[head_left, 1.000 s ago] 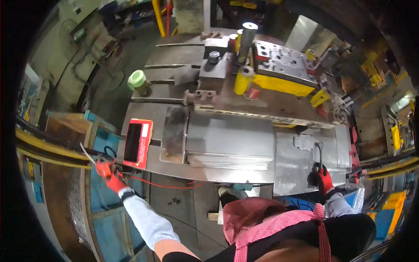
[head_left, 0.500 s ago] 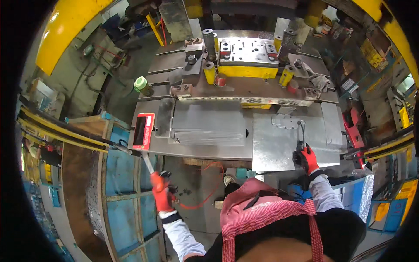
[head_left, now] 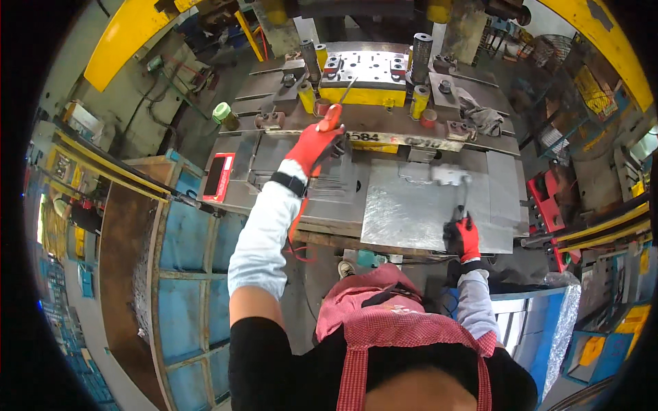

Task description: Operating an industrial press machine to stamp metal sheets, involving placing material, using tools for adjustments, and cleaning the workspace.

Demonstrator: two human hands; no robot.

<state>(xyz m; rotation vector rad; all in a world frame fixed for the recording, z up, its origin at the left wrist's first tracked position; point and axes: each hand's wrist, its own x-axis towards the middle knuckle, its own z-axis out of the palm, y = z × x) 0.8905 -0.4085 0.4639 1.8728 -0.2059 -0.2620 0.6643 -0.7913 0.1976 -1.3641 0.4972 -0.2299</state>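
My left hand, in a red glove, is closed round an orange-handled air blow gun. Its thin metal nozzle points at the steel die block on its yellow base. A red hose hangs below that hand. In another red glove, my right hand grips a black-handled rod tool over the flat sheet-metal plate. At the rod's far end is a shiny, irregular metal piece, blurred; I cannot tell how it is attached. My left forearm partly hides a stack of grey sheets.
Upright guide posts and yellow cylinders flank the die. A red-framed dark panel and a green-lidded jar are on the left. A grey rag lies right. Blue-panelled frame stands lower left.
My left hand has swung from the table's lower left up toward the die with the blow gun. The shiny piece now shows at the right tool's end. The view has shifted slightly.
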